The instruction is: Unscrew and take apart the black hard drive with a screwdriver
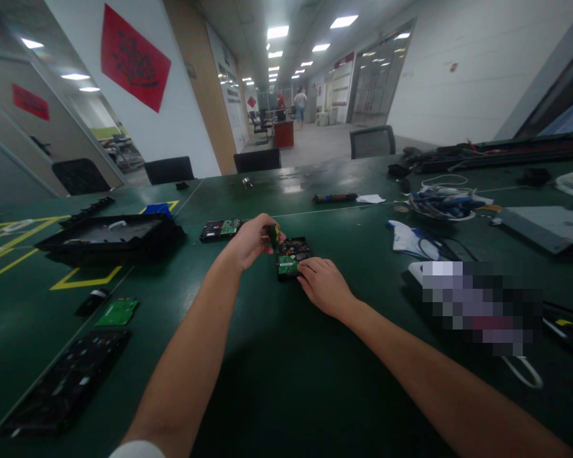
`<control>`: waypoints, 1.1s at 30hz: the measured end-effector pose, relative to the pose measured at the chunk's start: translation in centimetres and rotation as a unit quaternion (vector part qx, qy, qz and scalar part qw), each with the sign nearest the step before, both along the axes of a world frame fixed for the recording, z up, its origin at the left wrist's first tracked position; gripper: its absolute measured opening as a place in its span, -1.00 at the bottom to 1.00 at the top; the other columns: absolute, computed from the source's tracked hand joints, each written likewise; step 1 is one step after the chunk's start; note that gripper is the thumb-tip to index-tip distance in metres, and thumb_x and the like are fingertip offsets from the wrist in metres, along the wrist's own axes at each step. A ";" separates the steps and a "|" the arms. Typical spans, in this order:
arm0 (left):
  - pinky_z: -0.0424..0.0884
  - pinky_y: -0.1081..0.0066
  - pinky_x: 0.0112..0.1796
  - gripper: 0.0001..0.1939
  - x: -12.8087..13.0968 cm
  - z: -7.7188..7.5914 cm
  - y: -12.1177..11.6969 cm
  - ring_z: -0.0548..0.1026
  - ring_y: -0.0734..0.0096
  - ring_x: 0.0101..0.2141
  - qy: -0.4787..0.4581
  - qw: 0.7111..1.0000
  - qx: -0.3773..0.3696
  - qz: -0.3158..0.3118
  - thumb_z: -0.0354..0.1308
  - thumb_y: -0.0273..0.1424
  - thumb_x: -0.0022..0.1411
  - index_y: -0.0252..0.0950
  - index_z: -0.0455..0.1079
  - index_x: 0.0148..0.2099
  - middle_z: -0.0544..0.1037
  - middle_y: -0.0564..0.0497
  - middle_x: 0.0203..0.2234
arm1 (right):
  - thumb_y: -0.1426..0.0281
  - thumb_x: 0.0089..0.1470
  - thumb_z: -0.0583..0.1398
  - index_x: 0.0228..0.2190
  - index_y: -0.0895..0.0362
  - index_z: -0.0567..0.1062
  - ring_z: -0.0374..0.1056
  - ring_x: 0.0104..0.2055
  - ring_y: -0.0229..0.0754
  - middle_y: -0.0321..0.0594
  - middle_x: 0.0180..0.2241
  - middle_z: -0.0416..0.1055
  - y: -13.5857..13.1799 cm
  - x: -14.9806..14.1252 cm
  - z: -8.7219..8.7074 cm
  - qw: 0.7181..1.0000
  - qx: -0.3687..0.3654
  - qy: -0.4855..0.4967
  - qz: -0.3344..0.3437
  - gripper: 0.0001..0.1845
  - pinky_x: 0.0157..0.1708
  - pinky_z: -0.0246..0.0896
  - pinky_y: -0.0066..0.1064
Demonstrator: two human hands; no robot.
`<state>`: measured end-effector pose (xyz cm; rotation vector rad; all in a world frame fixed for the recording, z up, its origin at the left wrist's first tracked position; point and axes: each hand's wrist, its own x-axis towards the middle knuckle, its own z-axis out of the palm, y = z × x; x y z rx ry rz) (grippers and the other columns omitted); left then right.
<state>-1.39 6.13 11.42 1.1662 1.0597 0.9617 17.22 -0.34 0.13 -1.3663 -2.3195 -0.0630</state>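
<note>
In front of me a black hard drive (295, 247) lies on the green table, its underside with a green circuit board (287, 264) facing up. My left hand (252, 245) is closed around the short dark and yellow handle of a screwdriver (274, 236), held over the drive's left side. The screwdriver's tip is too small to make out. At the drive's near right corner, my right hand (328, 286) grips the edge, fingertips by the board. A second hard drive (219, 229) with a green board lies just beyond my left hand.
On the left are a black tray (109, 232), a loose green circuit board (117, 312) and a large black panel (69, 381). A dark cylindrical tool (335, 198) lies ahead. Rightward sit a bundle of cables (446, 202), a grey metal box (549, 226) and a partly blurred white object (416, 272).
</note>
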 end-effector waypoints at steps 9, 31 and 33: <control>0.38 0.46 -0.51 -0.80 -0.1 -0.3 0.4 0.45 0.37 -0.44 0.005 0.997 0.045 0.055 0.11 -0.34 0.12 -0.35 0.49 -0.39 0.49 -0.06 -0.47 | 0.44 0.35 0.16 0.00 0.20 0.58 0.40 0.10 0.07 0.04 0.05 0.54 -0.1 0.1 -0.1 1.000 0.001 0.005 0.005 -0.73 0.07 0.27 -0.08; 0.44 0.43 -0.48 -0.88 0.1 -0.2 0.3 0.52 0.33 -0.43 -0.056 0.997 -0.032 0.033 0.13 -0.35 0.10 -0.31 0.41 -0.38 0.55 -0.11 -0.47 | 0.46 0.33 0.16 0.00 0.20 0.58 0.40 0.10 0.08 0.04 0.04 0.54 -0.1 0.1 -0.2 1.000 0.005 0.007 0.007 -0.73 0.07 0.29 -0.06; 0.41 0.44 -0.50 -0.84 0.1 -0.3 0.3 0.49 0.35 -0.43 -0.030 0.998 0.006 0.051 0.12 -0.35 0.11 -0.32 0.44 -0.41 0.52 -0.09 -0.47 | 0.46 0.34 0.15 0.01 0.20 0.58 0.40 0.10 0.07 0.04 0.05 0.54 -0.1 0.1 -0.2 1.000 0.004 0.009 0.007 -0.72 0.07 0.29 -0.06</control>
